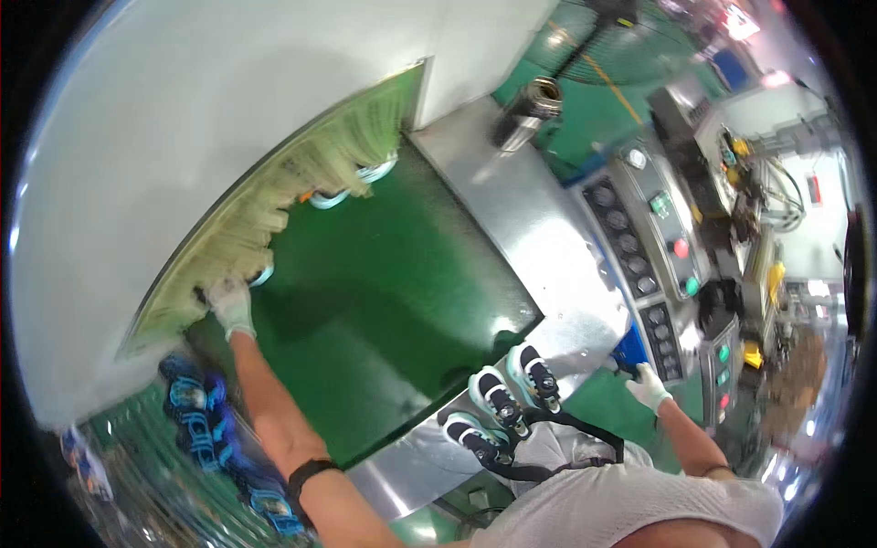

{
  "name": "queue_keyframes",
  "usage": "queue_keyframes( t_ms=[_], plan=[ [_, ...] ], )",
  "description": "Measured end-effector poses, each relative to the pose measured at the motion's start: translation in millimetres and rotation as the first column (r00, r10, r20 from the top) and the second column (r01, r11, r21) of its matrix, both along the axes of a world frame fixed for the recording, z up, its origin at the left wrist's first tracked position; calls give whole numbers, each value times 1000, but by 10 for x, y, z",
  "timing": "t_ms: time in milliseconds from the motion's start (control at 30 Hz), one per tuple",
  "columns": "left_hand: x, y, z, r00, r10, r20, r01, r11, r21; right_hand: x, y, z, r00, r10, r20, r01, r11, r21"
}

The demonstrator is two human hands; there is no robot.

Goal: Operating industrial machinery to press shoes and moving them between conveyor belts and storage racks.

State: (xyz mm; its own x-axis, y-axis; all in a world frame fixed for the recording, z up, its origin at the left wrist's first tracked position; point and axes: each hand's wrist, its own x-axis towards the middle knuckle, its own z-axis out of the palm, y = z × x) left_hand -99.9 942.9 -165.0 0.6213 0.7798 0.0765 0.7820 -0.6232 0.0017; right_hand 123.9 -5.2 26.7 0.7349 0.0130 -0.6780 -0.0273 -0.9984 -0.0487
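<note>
My left hand, in a white glove, reaches across a green conveyor belt to the strips of a yellowish curtain. Its fingers are bent around a small dark thing at the strips, too blurred to name. Light-blue shoe soles poke out from beneath the curtain farther along. My right hand, also gloved, is out to the right beside a control panel, with thumb and fingers apart. In front of my body, black and white shoes with pale-blue soles lie on the metal edge.
A dark metal flask stands on the steel ledge at the far side. Control boxes with coloured buttons line the right. At lower left, blue and black shoes sit on a rack. A large fan is at top right.
</note>
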Motion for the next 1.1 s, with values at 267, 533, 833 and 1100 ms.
queue_keyframes(
  t_ms=[267, 533, 833, 1100],
  plan=[
    [357, -1258, 481, 915, -4, 402, 29, 998, -55, 126, 943, 323, 438, -630, -642, 813, -27, 581],
    [623, -2925, 1084, 918, -53, 393, 233, 873, -428, 810, 1084, 3883, 982, -47, -182, 7, -959, 284],
    [1831, -5407, 3041, 561, -422, 713, 811, 455, -369, -156, -647, 4395, 933, -358, 36, -358, -920, 161],
    [2617, -7393, 3857, 208, -507, 837, 949, -103, -298, -549, -1757, 4189, 805, -573, 158, -569, -819, -69]
  ],
)
